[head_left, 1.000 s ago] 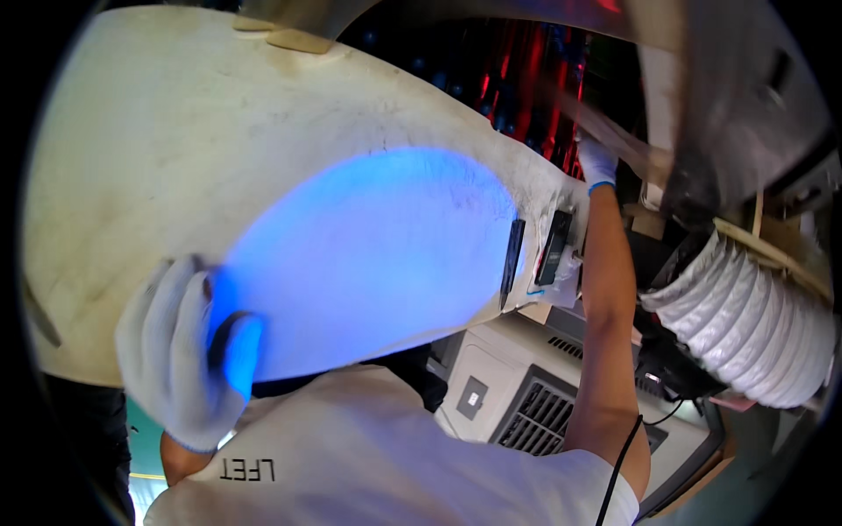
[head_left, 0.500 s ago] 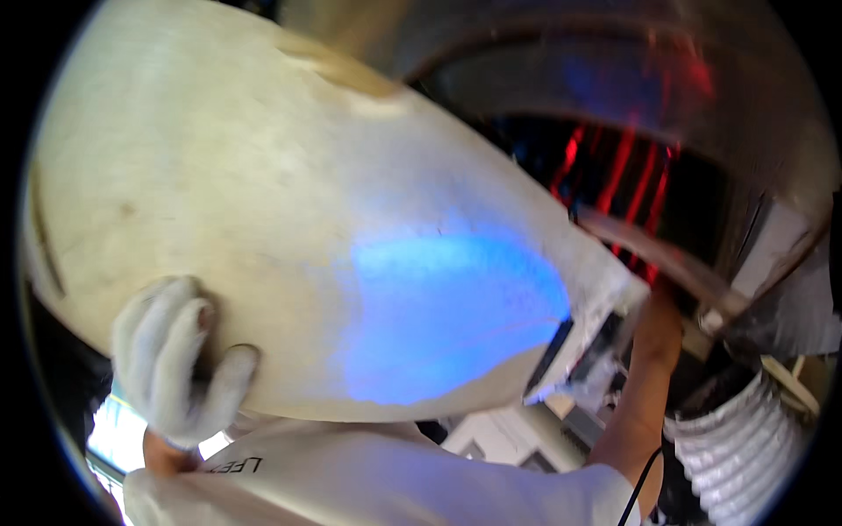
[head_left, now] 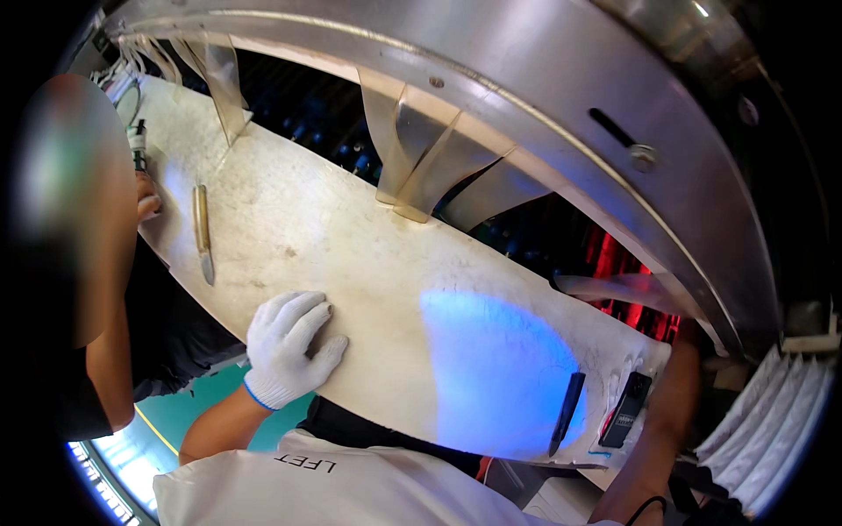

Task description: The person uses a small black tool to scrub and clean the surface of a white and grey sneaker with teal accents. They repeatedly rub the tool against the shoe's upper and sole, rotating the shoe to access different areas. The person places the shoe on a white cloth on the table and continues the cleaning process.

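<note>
— Shifted since half a second ago: left hand (head_left: 285, 349), white-gloved, gone from the panel's lower-left edge to lying flat on its face, lower centre-left of frame.

— Fingers?

— Spread apart, gripping nothing, pressed on the pale curved panel (head_left: 368, 263) running from upper left to lower right.

— Right hand?

— Hidden behind the panel's lower-right end; only the forearm (head_left: 653, 438) visible, grip impossible to tell.

— Anything else?

— Blue light patch (head_left: 495, 368) right of centre; two dark flat bars (head_left: 596, 410) beside it; brass-coloured tool (head_left: 203, 230) lying upper left; metal ring (head_left: 526, 96) arching above.
</note>
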`<action>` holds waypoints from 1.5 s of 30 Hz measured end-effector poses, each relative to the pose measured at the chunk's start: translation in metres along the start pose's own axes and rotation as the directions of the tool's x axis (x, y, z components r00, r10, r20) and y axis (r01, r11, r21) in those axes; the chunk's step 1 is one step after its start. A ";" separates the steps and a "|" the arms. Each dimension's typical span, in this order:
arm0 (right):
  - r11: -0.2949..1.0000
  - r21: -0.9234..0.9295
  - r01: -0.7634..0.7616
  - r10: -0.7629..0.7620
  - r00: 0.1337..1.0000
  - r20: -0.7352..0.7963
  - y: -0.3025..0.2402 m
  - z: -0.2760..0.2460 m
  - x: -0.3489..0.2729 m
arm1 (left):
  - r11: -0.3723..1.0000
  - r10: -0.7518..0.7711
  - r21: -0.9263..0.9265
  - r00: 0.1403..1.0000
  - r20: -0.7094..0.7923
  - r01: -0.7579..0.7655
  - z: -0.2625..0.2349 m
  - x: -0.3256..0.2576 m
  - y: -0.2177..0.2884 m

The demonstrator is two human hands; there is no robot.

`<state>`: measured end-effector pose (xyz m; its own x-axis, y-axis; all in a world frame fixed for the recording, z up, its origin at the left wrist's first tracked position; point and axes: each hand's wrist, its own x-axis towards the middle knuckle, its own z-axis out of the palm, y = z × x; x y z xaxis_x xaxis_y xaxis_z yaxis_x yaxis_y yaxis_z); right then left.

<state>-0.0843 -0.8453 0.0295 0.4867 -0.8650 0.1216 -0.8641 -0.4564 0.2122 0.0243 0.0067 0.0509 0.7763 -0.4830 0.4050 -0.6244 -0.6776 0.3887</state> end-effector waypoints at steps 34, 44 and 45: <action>0.764 0.451 0.462 -0.208 0.838 -0.505 -0.062 -0.066 -0.468 | 0.454 0.687 -0.443 0.620 -0.379 -0.773 0.028 0.331 0.420; 0.844 0.375 0.384 -0.174 0.857 -0.485 -0.064 -0.080 -0.465 | 0.528 0.832 -0.109 0.488 0.263 -0.842 0.129 0.452 0.571; 0.828 0.384 0.408 -0.221 0.868 -0.445 -0.064 -0.074 -0.464 | 0.516 0.836 -0.085 0.480 0.267 -0.852 0.129 0.455 0.573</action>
<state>-0.2456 -0.3996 0.0308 0.6704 -0.5572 0.4900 -0.5663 -0.8109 -0.1473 0.0311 -0.6728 0.3515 -0.1264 -0.9461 0.2983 -0.9913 0.1090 -0.0742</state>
